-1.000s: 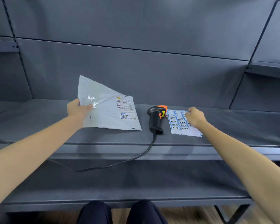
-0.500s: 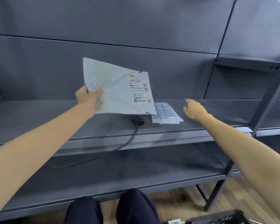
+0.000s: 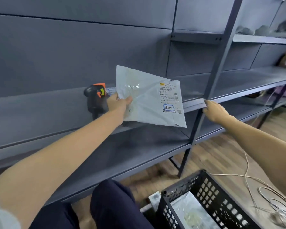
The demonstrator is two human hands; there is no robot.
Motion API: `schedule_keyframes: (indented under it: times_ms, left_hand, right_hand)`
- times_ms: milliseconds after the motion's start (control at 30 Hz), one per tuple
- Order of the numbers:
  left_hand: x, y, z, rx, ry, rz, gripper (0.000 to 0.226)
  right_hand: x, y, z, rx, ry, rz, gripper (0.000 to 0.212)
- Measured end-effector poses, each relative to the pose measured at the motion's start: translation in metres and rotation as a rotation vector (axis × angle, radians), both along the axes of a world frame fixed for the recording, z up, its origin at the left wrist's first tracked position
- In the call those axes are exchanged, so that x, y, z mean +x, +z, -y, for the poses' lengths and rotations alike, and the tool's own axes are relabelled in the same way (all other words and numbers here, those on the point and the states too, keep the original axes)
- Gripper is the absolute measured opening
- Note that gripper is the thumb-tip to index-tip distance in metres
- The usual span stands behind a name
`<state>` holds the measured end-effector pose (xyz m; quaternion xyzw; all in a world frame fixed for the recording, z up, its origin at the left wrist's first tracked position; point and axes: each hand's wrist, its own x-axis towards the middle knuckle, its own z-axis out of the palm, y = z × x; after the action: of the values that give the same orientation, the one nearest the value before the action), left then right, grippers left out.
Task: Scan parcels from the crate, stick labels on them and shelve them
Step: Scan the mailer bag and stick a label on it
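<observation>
My left hand (image 3: 119, 103) pinches the left edge of a white plastic parcel (image 3: 147, 103) and holds it in the air in front of the grey shelf (image 3: 40, 113). The parcel bears a printed shipping label and a small blue-framed sticker (image 3: 168, 107). Behind my left hand the black and orange scanner (image 3: 95, 98) stands on the shelf, and the label sheet (image 3: 110, 92) peeks out beside it, mostly hidden by the parcel. My right hand (image 3: 215, 109) hangs empty by the shelf's front edge, fingers loosely extended. A black crate (image 3: 203, 192) at the bottom right holds another white parcel (image 3: 190, 210).
A dark upright post (image 3: 213, 76) of the rack stands between the parcel and my right hand. A lower shelf (image 3: 130, 154) runs beneath. Loose cables (image 3: 271, 194) lie on the wooden floor at right. The far right shelves hold blurred items. My knees (image 3: 109, 204) show at the bottom.
My view has swung right and down, bringing the crate into sight. My left hand has carried the parcel rightward off the shelf. My right hand has left the label sheet and moved right.
</observation>
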<state>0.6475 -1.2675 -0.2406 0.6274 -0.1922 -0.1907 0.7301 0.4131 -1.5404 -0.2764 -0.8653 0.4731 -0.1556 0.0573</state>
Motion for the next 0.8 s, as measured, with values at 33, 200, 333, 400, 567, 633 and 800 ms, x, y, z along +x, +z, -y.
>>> schedule_keyframes:
  times_ms: [33, 200, 333, 400, 567, 633, 800]
  left_hand:
    - [-0.008, -0.005, 0.009, 0.011, -0.023, -0.001, 0.022]
    - [-0.054, -0.032, 0.045, 0.056, -0.142, 0.002, 0.017]
    - [-0.089, -0.061, 0.068, 0.109, -0.229, -0.040, 0.018]
    - [-0.102, -0.078, 0.075, 0.146, -0.264, -0.061, 0.016]
    - [-0.122, -0.124, 0.089, 0.240, -0.324, -0.081, 0.016]
    - [-0.129, -0.144, 0.092, 0.278, -0.320, -0.093, 0.016]
    - [-0.146, -0.203, 0.094, 0.406, -0.272, -0.170, 0.016]
  right_hand:
    - [-0.016, -0.007, 0.005, 0.002, -0.026, -0.007, 0.044]
    - [-0.082, -0.044, 0.010, 0.037, -0.162, -0.041, 0.050]
    - [-0.120, -0.079, 0.007, 0.083, -0.198, -0.064, 0.045]
    - [-0.133, -0.098, 0.001, 0.097, -0.217, -0.069, 0.046]
    - [-0.158, -0.154, -0.003, 0.187, -0.272, -0.097, 0.052]
    - [-0.164, -0.174, -0.003, 0.223, -0.284, -0.116, 0.050]
    - [-0.172, -0.231, -0.012, 0.296, -0.274, -0.165, 0.052]
